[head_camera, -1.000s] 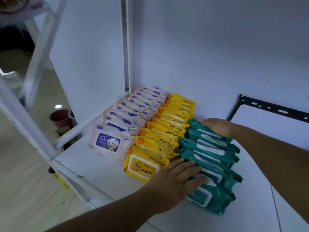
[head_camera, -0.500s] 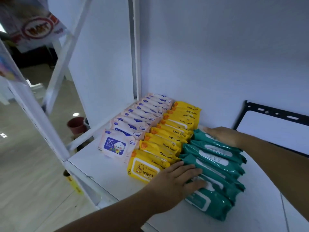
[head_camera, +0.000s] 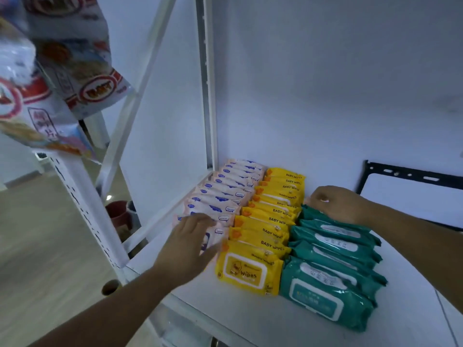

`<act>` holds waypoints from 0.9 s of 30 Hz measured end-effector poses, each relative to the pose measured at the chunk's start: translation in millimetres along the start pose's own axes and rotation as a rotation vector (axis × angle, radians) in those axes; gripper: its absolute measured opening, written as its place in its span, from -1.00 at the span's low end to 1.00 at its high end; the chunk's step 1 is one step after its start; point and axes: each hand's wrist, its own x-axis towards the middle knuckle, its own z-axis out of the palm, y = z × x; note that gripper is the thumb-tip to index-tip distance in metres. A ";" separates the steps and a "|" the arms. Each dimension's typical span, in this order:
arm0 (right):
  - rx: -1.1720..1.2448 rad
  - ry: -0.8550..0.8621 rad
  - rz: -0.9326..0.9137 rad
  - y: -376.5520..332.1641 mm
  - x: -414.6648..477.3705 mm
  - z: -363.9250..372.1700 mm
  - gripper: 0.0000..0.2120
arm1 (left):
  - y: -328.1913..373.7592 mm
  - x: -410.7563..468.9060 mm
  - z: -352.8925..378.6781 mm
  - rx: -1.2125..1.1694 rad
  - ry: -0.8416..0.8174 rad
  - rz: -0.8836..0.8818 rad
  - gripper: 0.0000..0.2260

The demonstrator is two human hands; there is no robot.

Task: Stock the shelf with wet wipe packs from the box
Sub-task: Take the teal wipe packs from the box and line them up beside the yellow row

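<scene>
Fingers of the left hand point(head_camera: 186, 242) lie flat, released, on the pink packs point(head_camera: 220, 196) at frame centre (right hand point(head_camera: 338, 204) loosely curled, empty); a sideways shove could topple that row.

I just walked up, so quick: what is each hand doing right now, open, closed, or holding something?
Left hand: open, fingers spread over the front pink pack, gripping nothing.
Right hand: loosely curled at the back of the green row; any grip cannot be told.

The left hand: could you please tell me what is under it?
Left hand covers the front pink pack; only the pack's right edge shows, its label mostly hidden.
</scene>
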 end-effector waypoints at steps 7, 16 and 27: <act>-0.054 0.011 -0.003 -54.6 9.9 19.1 -0.53 | -75.3 17.2 -6.7 0.253 -0.309 0.091 -0.10; -0.312 -0.083 -0.043 -131.4 -51.0 89.1 -0.10 | -92.1 66.6 33.0 0.357 -0.392 0.387 0.03; -0.565 0.139 0.049 -153.3 -63.0 173.6 0.03 | -113.2 73.7 46.9 0.303 -0.286 0.561 0.01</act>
